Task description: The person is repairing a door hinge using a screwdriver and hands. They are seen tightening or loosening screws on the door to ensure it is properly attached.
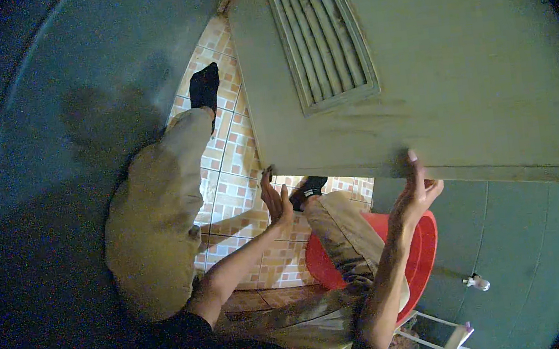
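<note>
A pale door [476, 83] with a slatted vent [322, 35] fills the upper right, its near edge facing me. At that edge, my right hand [416, 193] grips it, one digit on the front face and the other fingers partly hidden at the edge. By the door's left near corner, my left hand [278, 202] has its fingers stretched upward, the fingertips at the corner and the thumb apart from them. Both my forearms reach up between my bent knees.
Small-patterned tiles cover the floor [224, 174]. My dark-socked feet rest on it, one beyond the door's edge. A red plastic tub [426, 247] stands by my right leg. A small tap [476, 281] juts from the right wall, above a white rack [454, 344]. A grey-blue wall [95, 71] rises left.
</note>
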Tool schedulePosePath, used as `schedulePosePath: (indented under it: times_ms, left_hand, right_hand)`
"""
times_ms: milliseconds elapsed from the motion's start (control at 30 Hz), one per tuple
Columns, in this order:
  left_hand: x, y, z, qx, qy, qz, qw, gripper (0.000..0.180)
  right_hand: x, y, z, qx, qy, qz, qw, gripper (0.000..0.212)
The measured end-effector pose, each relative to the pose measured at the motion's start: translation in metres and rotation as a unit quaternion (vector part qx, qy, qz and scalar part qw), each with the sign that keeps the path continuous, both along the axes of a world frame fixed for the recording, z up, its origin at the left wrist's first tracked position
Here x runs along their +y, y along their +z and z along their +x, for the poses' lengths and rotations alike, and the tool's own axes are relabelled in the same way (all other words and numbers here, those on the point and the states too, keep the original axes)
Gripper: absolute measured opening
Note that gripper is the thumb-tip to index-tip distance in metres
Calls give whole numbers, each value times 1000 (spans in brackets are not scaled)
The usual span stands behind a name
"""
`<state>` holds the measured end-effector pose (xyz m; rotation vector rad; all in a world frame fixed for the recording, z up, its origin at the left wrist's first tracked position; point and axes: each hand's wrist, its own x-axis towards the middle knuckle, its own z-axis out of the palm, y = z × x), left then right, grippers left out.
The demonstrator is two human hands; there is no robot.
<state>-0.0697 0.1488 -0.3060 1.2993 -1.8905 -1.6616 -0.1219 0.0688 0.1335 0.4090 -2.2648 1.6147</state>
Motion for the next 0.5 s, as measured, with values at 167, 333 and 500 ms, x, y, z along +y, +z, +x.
schedulePosePath:
  times_ms: [167, 333, 500]
  left_hand:
    - [-34, 122, -2, 224, 179, 76, 955, 82]
    - [-40, 156, -1, 272, 109, -67, 954, 86]
    - [-40, 188, -12, 347, 90, -50, 932, 86]
  right_hand:
    - [6, 2, 9, -19, -8, 34, 999, 28]
    - [12, -9, 3, 92, -13, 143, 985, 27]
    - [2, 7, 3, -22, 22, 29, 999, 26]
